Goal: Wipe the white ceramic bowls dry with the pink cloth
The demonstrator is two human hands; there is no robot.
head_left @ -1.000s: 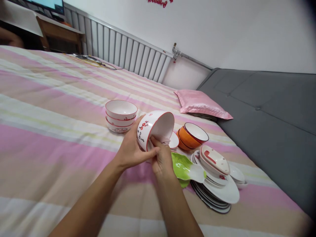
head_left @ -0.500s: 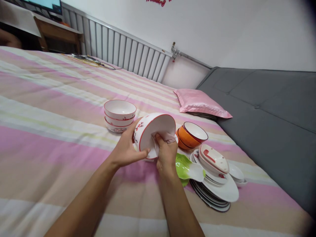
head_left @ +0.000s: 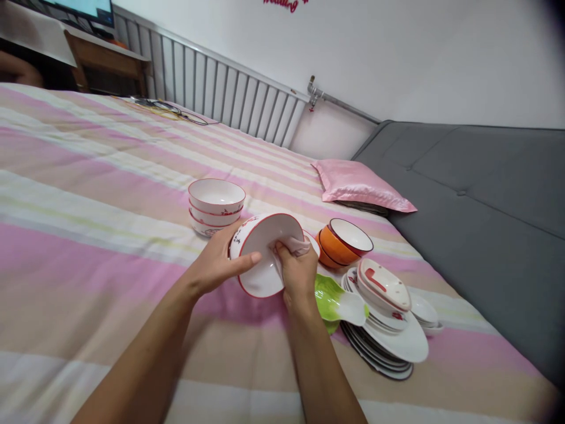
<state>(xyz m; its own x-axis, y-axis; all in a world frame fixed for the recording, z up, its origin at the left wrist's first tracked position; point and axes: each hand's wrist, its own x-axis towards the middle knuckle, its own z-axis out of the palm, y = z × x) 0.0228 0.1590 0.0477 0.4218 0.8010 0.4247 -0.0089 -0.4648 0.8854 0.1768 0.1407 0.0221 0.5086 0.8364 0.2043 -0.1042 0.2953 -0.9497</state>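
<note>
A white bowl (head_left: 260, 274) with a red rim and a red-and-black blossom pattern is tilted so that its inside faces me. My left hand (head_left: 216, 259) grips its left side, thumb over the rim and fingers behind the outer wall. Pinched in my right hand (head_left: 298, 274) is a pale pinkish cloth (head_left: 300, 246), pressed against the bowl's inner wall. Several matching bowls (head_left: 216, 206) stand stacked just beyond my left hand. Part of another red-rimmed white dish shows behind the held bowl, mostly hidden.
Orange bowls (head_left: 338, 247) sit right of my hands. Nearer are green leaf-shaped dishes (head_left: 331, 297) and a pile of plates (head_left: 412, 341) topped by patterned dishes (head_left: 384, 282). Small white bowls (head_left: 424, 309) adjoin it. Farther back lie a pink pillow (head_left: 357, 182) and cables (head_left: 172, 110) on the striped bed.
The held bowl has moved slightly left and down and turned more toward me. My left thumb now reaches farther over its rim. The cloth stays inside the bowl.
</note>
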